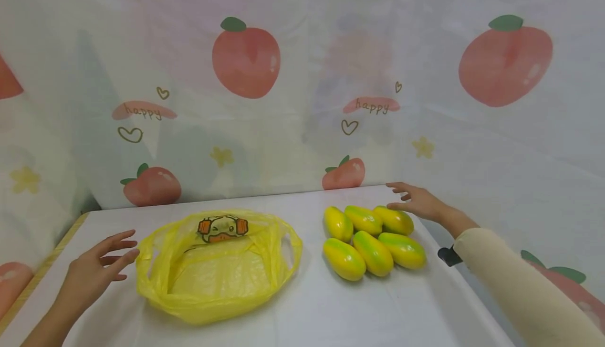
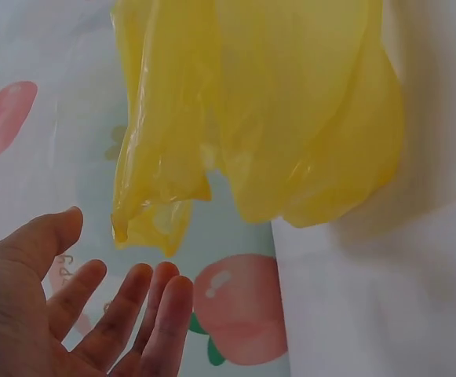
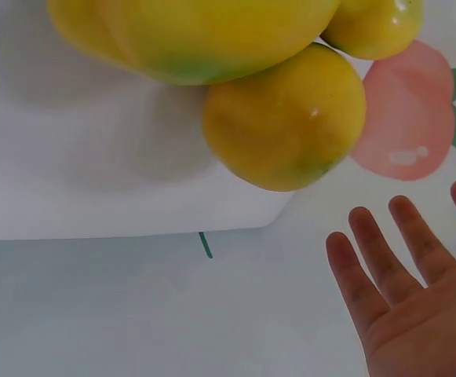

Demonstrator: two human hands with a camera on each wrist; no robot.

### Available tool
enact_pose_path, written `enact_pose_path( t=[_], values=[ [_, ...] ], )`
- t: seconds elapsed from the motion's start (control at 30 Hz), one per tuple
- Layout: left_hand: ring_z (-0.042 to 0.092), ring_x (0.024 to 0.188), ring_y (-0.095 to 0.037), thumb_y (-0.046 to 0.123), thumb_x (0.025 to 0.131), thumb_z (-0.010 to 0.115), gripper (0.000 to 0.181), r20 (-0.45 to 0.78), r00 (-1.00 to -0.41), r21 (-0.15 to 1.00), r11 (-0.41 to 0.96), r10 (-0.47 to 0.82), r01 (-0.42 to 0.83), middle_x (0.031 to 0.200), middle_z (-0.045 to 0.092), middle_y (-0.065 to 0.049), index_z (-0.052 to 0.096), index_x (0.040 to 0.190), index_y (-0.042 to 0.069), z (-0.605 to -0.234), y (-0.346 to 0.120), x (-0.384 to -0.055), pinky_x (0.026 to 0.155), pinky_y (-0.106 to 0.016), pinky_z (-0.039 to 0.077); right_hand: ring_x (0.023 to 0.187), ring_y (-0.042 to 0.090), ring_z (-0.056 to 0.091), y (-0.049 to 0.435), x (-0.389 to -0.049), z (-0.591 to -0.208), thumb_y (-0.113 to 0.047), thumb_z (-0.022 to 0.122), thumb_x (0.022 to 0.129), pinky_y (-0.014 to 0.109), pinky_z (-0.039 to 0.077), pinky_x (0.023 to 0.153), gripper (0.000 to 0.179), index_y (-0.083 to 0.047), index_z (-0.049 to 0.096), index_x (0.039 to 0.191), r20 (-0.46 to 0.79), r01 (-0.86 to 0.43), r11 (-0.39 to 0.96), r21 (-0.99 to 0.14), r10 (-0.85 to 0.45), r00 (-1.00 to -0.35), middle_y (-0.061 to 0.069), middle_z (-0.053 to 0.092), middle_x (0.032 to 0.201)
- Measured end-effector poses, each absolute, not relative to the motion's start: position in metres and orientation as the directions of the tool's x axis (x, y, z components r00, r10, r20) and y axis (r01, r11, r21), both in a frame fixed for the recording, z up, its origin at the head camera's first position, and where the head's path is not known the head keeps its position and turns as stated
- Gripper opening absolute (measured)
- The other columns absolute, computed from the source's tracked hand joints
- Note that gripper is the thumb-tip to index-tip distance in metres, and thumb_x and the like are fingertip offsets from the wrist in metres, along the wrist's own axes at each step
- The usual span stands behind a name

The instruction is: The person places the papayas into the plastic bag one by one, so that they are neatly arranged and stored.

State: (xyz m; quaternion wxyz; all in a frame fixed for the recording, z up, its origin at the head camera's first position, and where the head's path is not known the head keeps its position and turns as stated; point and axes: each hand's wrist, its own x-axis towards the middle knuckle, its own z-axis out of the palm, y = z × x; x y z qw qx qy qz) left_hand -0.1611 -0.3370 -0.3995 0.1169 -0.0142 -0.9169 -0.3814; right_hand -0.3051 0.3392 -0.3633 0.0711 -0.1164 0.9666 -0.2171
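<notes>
On the white table lies a yellow plastic bag (image 1: 222,276) with its mouth spread wide and a duck face printed inside its far wall. My left hand (image 1: 96,268) hovers just left of the bag with fingers extended, holding nothing; in the left wrist view the left hand (image 2: 94,314) is apart from the bag (image 2: 267,110). Several yellow-green mangoes (image 1: 373,252) sit in two rows right of the bag. Beside the far right mango (image 1: 394,221), my right hand (image 1: 420,202) has its fingers spread. The right wrist view shows that hand (image 3: 416,290) apart from the nearest mango (image 3: 286,118).
The white table (image 1: 302,315) ends at a wooden edge (image 1: 66,242) on the left and a cloth-covered edge on the right. Behind it hangs a pale backdrop (image 1: 293,137) printed with fruit, hearts and flowers. A dark band (image 1: 449,256) sits by the right sleeve.
</notes>
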Motion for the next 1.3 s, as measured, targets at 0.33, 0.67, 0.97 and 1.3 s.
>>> enact_pose_path(
  t=[0.33,0.67,0.97,1.3],
  values=[
    [0.065,0.078,0.007,0.039,0.097,0.062,0.061,0.142,-0.986,0.775,0.629,-0.084,0.059,0.112,0.069,-0.004,0.047,0.144,0.004,-0.408,-0.333,-0.163,0.06,-0.029,0.061,0.126,0.05,0.046,0.351,-0.314,-0.381,-0.047,0.057,0.096,0.06,0.049,0.096,0.074,-0.001,0.033,0.149,-0.201,-0.088,0.868,-0.489,-0.21,-0.957,0.034,0.042,0.143],
    [0.063,0.086,0.009,0.04,0.096,0.063,0.068,0.016,-0.998,0.855,0.518,-0.067,-0.022,0.118,0.063,-0.002,0.04,0.149,0.006,-0.41,-0.332,-0.165,0.069,-0.034,0.062,0.127,0.051,0.045,0.364,-0.324,-0.394,-0.047,0.053,0.097,0.058,0.051,0.095,0.079,0.003,0.025,0.151,-0.309,0.008,0.83,-0.558,-0.199,-0.93,0.038,0.036,0.145],
    [0.059,0.088,0.013,0.045,0.095,0.061,0.072,-0.054,-0.996,0.858,0.507,-0.071,-0.083,0.134,0.053,-0.022,0.037,0.151,0.008,-0.408,-0.329,-0.165,0.072,-0.033,0.062,0.126,0.055,0.043,0.372,-0.331,-0.405,-0.047,0.052,0.099,0.06,0.047,0.1,0.078,0.003,0.024,0.152,-0.384,0.078,0.799,-0.596,-0.198,-0.902,0.037,0.027,0.15],
    [0.063,0.088,0.007,0.039,0.096,0.063,0.064,-0.036,-0.997,0.892,0.448,-0.07,-0.064,0.116,0.059,0.008,0.042,0.15,0.012,-0.412,-0.333,-0.165,0.07,-0.034,0.062,0.128,0.057,0.038,0.373,-0.333,-0.411,-0.048,0.051,0.098,0.061,0.046,0.101,0.077,0.0,0.024,0.153,-0.433,0.122,0.778,-0.617,-0.205,-0.878,0.035,0.021,0.153]
  ],
)
